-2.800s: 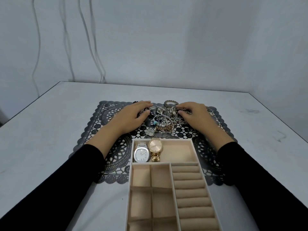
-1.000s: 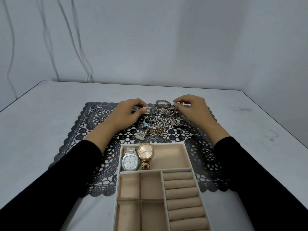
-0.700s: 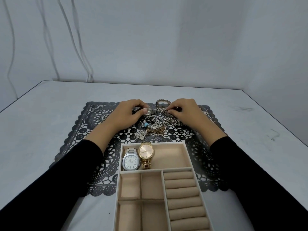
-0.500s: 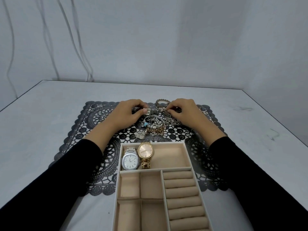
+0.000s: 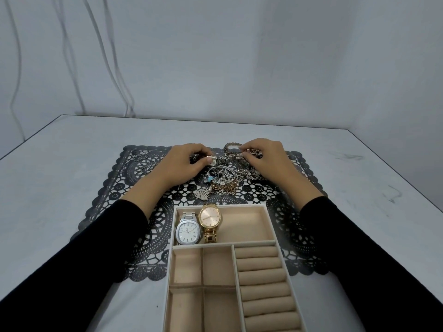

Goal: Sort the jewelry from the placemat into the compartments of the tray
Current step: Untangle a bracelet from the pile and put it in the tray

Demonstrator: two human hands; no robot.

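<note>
Pinching into jewelry pile.
Risk: tangle drags neighbours; left hand pinches silver piece, right hand pinches beaded chain.

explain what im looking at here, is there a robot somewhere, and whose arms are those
There is no robot here. These are a person's two bare hands, in black sleeves. The single picture comes from a camera worn on the person's head, looking forward and down.

On the grey table lies a black lace placemat with a heap of jewelry on it. Nearer the person sits a beige tray. Its far compartment holds a silver watch and a gold watch side by side. The small compartments and the ring rolls look empty.

The left hand pinches a small silver piece at the heap's edge. The right hand curls its fingertips into the heap. Whether it grips a piece is too small to tell.
</note>
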